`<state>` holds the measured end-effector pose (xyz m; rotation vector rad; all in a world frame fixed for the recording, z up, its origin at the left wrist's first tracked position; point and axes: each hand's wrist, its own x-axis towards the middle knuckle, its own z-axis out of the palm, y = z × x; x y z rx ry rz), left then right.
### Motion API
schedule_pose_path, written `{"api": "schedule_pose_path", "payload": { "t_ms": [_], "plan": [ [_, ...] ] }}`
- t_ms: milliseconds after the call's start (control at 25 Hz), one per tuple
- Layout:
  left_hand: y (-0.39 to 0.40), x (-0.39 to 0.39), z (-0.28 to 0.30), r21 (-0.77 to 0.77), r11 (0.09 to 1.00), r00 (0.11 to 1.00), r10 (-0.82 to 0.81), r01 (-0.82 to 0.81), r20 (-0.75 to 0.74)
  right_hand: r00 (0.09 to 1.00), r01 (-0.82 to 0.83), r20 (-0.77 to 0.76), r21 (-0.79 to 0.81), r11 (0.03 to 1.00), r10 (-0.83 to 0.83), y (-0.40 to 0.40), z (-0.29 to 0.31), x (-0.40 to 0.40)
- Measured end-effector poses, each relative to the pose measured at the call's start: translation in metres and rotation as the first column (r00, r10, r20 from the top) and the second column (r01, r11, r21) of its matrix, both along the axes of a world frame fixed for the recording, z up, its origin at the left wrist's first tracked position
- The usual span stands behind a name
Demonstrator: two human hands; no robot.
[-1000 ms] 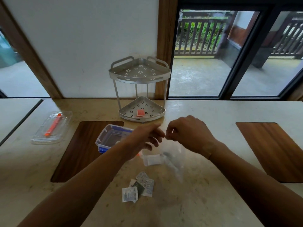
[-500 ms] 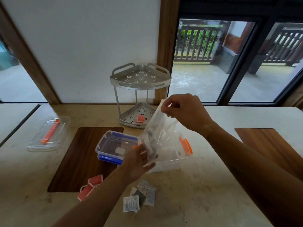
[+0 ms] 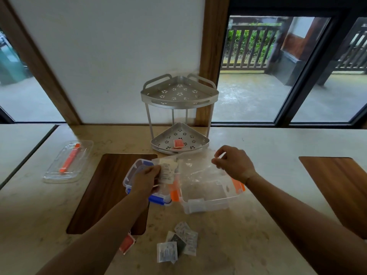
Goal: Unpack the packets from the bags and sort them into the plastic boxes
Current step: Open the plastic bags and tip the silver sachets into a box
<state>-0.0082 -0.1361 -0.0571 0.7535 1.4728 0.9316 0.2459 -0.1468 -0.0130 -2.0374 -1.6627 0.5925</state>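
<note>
Fingers of the left hand [image 3: 146, 178] pinch white packets [image 3: 167, 170] above the blue-latched box [image 3: 158, 199], seemingly to sort them, while the right hand [image 3: 233, 163] grips the clear bag [image 3: 198, 169] over the orange-latched box [image 3: 208, 197].

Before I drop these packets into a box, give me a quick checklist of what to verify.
1. Left hand grips white packets: ok.
2. Right hand pinches the clear bag: ok.
3. Bag emptied: cannot tell, plastic is blurred.
4. Blue-clipped box open and reachable: ok, though the hand hides its contents.
5. Orange-clipped box opening free: not ok, the bag drapes over it.
6. Loose packets on the counter sorted: not ok.
</note>
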Motion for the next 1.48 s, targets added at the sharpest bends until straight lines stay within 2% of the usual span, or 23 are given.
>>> {"api": "schedule_pose_path", "payload": {
  "t_ms": [80, 200, 360, 600, 760, 960, 1080, 1200, 1360, 1480],
  "plan": [
    [0.004, -0.002, 0.002, 0.056, 0.998, 0.992, -0.031, 0.038, -0.121, 0.999, 0.022, 0.049, -0.102, 0.995, -0.018, 0.000, -0.028, -0.003],
    [0.009, -0.001, 0.001, 0.106, 0.982, 0.953, -0.123, 0.157, -0.277, 0.994, 0.033, 0.104, -0.174, 0.984, -0.015, -0.002, -0.055, -0.006],
    [0.016, 0.002, -0.002, 0.128, 0.955, 0.893, -0.195, 0.267, -0.405, 0.985, 0.030, 0.170, -0.253, 0.967, 0.014, -0.001, -0.070, -0.009],
    [0.031, 0.006, 0.004, 0.184, 0.877, 0.752, -0.252, 0.443, -0.610, 0.991, 0.034, 0.133, -0.318, 0.947, 0.009, 0.006, -0.092, -0.013],
    [0.034, 0.010, 0.006, 0.200, 0.844, 0.700, -0.256, 0.498, -0.666, 0.995, 0.039, 0.096, -0.323, 0.946, -0.008, 0.007, -0.096, -0.011],
    [0.029, 0.013, 0.008, 0.240, 0.835, 0.713, -0.234, 0.496, -0.661, 0.999, 0.031, 0.046, -0.321, 0.947, -0.017, 0.002, -0.101, -0.007],
    [0.025, 0.009, 0.006, 0.270, 0.837, 0.735, -0.209, 0.475, -0.645, 0.998, 0.058, -0.017, -0.268, 0.962, -0.065, -0.002, -0.096, -0.001],
    [0.017, 0.002, 0.004, 0.288, 0.824, 0.712, -0.185, 0.488, -0.677, 0.992, 0.088, -0.072, -0.208, 0.974, -0.105, -0.009, -0.085, 0.004],
    [0.014, -0.003, 0.018, 0.395, 0.778, 0.748, -0.140, 0.489, -0.648, 0.988, 0.091, -0.102, -0.218, 0.972, -0.115, -0.014, -0.087, -0.005],
    [0.006, 0.005, 0.029, 0.468, 0.711, 0.751, -0.128, 0.525, -0.648, 0.977, 0.089, -0.160, -0.300, 0.950, -0.142, -0.016, -0.090, -0.019]
  ]
}}
